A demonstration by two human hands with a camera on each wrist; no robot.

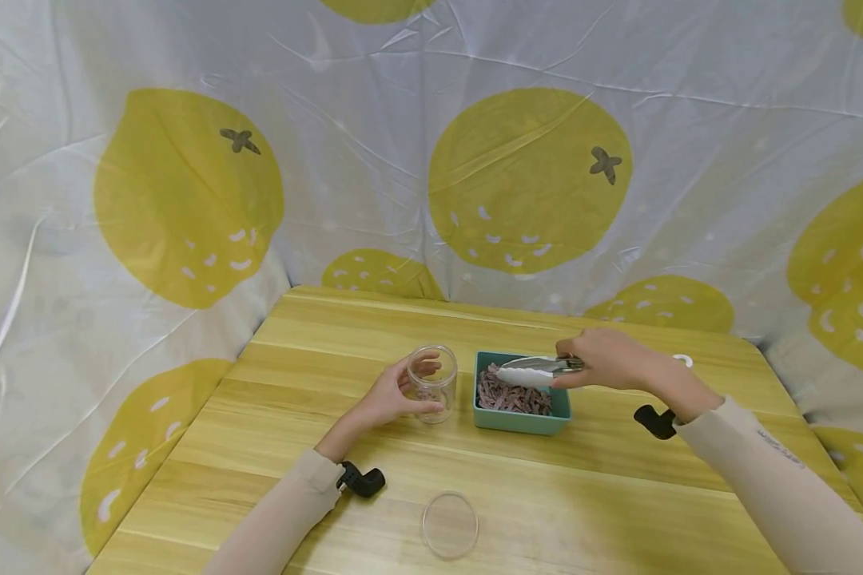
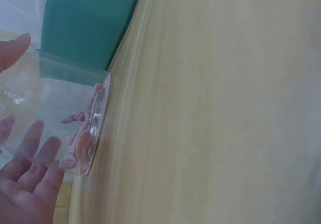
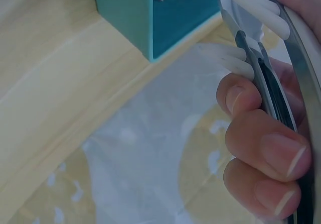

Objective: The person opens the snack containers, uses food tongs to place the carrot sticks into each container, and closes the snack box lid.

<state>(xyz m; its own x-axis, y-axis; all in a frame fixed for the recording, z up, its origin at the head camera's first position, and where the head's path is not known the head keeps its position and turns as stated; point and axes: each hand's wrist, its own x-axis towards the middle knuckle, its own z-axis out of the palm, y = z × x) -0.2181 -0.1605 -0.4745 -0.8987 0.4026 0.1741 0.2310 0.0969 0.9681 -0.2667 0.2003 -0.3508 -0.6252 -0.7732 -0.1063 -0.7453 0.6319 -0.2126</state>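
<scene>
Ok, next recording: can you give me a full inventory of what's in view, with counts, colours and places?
Jar: 1, clear, on the left hand's side of the box
Strips in jar: uncountable, pinkish, at its bottom
Box: 1, teal, on the table
Strips in box: uncountable heap, mauve
Tongs: 1, silver and white, over the box
Disc: 1, clear, table's near side
Ring: 1, white, beyond right wrist; perhaps part of the tongs
Table: 1, yellowish wood, below everything
Cloth: count unclear, whitish with yellow fruit, around the table
Wrist devices: 2, black, one per wrist
Sleeves: 2, beige, on forearms
Left hand: 1, bare, holding jar
Right hand: 1, bare, gripping tongs
</scene>
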